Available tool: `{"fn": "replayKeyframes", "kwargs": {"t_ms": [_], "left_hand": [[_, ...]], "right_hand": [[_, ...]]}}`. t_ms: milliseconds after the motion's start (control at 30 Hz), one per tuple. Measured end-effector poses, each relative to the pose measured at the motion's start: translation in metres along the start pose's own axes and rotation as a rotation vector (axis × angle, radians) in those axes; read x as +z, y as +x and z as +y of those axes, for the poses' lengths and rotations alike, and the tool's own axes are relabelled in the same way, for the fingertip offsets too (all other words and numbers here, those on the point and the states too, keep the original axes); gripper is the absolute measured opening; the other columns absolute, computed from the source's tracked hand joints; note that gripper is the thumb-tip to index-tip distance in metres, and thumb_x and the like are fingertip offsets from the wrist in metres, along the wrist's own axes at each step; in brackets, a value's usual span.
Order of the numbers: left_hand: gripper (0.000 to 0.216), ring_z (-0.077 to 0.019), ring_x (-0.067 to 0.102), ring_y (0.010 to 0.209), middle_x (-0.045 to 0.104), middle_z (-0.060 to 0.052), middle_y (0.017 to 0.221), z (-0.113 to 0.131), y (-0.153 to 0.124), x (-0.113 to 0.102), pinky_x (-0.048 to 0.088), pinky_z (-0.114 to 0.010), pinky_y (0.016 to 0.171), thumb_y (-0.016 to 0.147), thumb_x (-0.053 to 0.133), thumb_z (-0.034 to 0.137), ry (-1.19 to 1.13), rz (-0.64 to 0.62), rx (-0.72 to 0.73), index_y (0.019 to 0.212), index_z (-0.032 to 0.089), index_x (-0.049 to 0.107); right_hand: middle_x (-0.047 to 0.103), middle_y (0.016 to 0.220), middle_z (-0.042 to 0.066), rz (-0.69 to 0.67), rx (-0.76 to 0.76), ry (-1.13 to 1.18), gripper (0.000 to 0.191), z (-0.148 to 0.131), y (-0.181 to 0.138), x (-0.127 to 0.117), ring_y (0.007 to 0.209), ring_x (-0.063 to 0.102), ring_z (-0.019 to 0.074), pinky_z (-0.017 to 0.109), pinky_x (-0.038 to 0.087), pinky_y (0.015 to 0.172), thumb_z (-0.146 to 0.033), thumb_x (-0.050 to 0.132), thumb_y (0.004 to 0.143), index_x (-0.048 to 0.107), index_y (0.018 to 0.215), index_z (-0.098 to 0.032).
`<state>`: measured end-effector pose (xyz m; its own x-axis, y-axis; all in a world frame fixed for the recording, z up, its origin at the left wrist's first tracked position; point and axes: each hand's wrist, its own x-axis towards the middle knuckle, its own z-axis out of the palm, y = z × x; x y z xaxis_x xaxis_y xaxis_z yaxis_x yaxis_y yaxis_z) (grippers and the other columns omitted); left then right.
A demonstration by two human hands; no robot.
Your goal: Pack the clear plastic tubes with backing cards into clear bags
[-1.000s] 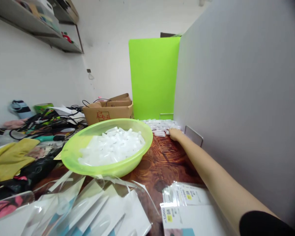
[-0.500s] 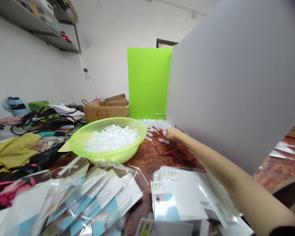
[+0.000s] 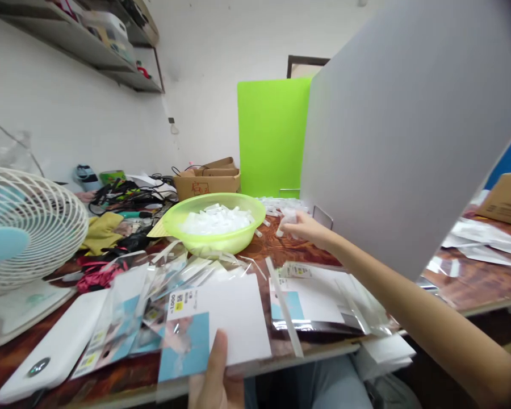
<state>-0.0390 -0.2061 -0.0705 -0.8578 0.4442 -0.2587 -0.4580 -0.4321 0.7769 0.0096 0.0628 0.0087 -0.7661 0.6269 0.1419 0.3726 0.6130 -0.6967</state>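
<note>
Where the left hand (image 3: 216,382) grips: white-and-blue card (image 3: 243,312), thumb pressed on its front, at the near edge of the table (image 3: 276,247).
Right hand (image 3: 310,227): fingers curled around translucent pieces (image 3: 287,219), above the table.
Green basin (image 3: 215,244): more pieces (image 3: 217,219) inside, left of that hand.

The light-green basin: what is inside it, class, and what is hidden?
Small white pieces lie heaped inside the light-green basin; the heap covers its floor, so anything beneath cannot be seen.
</note>
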Motion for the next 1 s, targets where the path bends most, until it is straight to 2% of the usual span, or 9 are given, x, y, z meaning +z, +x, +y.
{"fn": "replayKeyframes", "kwargs": {"t_ms": [133, 167, 233, 300, 400, 600, 733, 867, 1000], "left_hand": [[0.072, -0.0176, 0.068, 0.100, 0.071, 0.001, 0.114, 0.011, -0.012, 0.029, 0.057, -0.017, 0.075, 0.080, 0.068, 0.017, -0.153, 0.021, -0.054, 0.142, 0.037, 0.036], [0.069, -0.0179, 0.069, 0.098, 0.073, 0.001, 0.109, 0.009, -0.015, 0.033, 0.057, -0.018, 0.075, 0.080, 0.068, 0.017, -0.148, -0.010, -0.055, 0.141, 0.035, 0.039], [0.066, -0.0190, 0.068, 0.101, 0.074, -0.001, 0.103, 0.000, -0.020, 0.037, 0.057, -0.020, 0.080, 0.080, 0.069, 0.018, -0.113, -0.049, -0.052, 0.139, 0.030, 0.042], [0.064, -0.0192, 0.063, 0.112, 0.074, -0.001, 0.105, -0.011, -0.022, 0.034, 0.053, -0.022, 0.091, 0.078, 0.072, 0.020, -0.060, -0.058, -0.056, 0.136, 0.027, 0.046], [0.064, -0.0182, 0.057, 0.120, 0.072, 0.001, 0.113, -0.021, -0.021, 0.023, 0.047, -0.022, 0.100, 0.072, 0.078, 0.022, -0.023, -0.063, -0.069, 0.131, 0.027, 0.052], [0.057, -0.0207, 0.066, 0.106, 0.073, -0.004, 0.109, -0.017, -0.018, 0.013, 0.056, -0.019, 0.083, 0.064, 0.084, 0.024, -0.061, -0.020, -0.108, 0.117, 0.020, 0.062], [0.064, -0.0214, 0.066, 0.106, 0.074, -0.003, 0.106, -0.021, -0.022, 0.018, 0.057, -0.022, 0.083, 0.064, 0.084, 0.022, -0.068, -0.102, -0.120, 0.123, 0.022, 0.058], [0.064, -0.0206, 0.064, 0.110, 0.073, -0.003, 0.110, -0.027, -0.025, 0.021, 0.056, -0.022, 0.087, 0.066, 0.083, 0.021, -0.046, -0.109, -0.131, 0.124, 0.023, 0.057], [0.062, -0.0203, 0.062, 0.113, 0.072, -0.003, 0.111, -0.030, -0.022, 0.019, 0.054, -0.023, 0.090, 0.066, 0.083, 0.023, -0.005, -0.080, -0.122, 0.123, 0.022, 0.058]], "right_hand": [[0.039, 0.062, -0.006, 0.071, -0.080, 0.402, 0.017, -0.028, -0.104, 0.030, 0.051, 0.036, 0.0089, 0.021, 0.033, 0.047, -0.036, 0.045, 0.078, 0.043, 0.087, -0.022], [0.036, 0.059, -0.007, 0.112, -0.072, 0.742, 0.019, -0.032, -0.127, 0.043, 0.050, 0.032, 0.0083, 0.021, 0.030, 0.047, -0.037, 0.052, 0.075, 0.044, 0.085, -0.022], [0.037, 0.055, -0.007, 0.131, -0.034, 1.167, 0.024, -0.034, -0.162, 0.069, 0.049, 0.032, 0.0080, 0.021, 0.031, 0.049, -0.039, 0.060, 0.075, 0.048, 0.086, -0.022], [0.045, 0.053, -0.006, 0.201, 0.001, 1.345, 0.027, -0.032, -0.181, 0.092, 0.050, 0.037, 0.0090, 0.022, 0.033, 0.052, -0.040, 0.067, 0.075, 0.053, 0.088, -0.021], [0.054, 0.056, -0.003, 0.362, 0.023, 1.341, 0.030, -0.026, -0.189, 0.110, 0.052, 0.044, 0.0107, 0.023, 0.037, 0.051, -0.037, 0.074, 0.072, 0.059, 0.092, -0.022], [0.059, 0.077, -0.001, 0.623, 0.068, 1.457, 0.018, -0.014, -0.190, 0.106, 0.055, 0.049, 0.0094, 0.019, 0.041, 0.043, -0.033, 0.070, 0.077, 0.061, 0.090, -0.024], [0.062, 0.085, 0.001, 0.559, 0.145, 1.417, 0.021, -0.022, -0.194, 0.108, 0.061, 0.057, 0.0104, 0.022, 0.050, 0.052, -0.032, 0.072, 0.076, 0.060, 0.090, -0.022], [0.064, 0.082, -0.005, 0.606, 0.129, 1.436, 0.044, -0.029, -0.197, 0.114, 0.056, 0.056, 0.0097, 0.022, 0.049, 0.049, -0.030, 0.070, 0.080, 0.048, 0.118, -0.036], [0.068, 0.086, -0.002, 0.649, 0.046, 1.369, 0.026, -0.020, -0.195, 0.119, 0.060, 0.060, 0.0115, 0.026, 0.053, 0.059, -0.032, 0.069, 0.082, 0.056, 0.104, -0.032]]}}
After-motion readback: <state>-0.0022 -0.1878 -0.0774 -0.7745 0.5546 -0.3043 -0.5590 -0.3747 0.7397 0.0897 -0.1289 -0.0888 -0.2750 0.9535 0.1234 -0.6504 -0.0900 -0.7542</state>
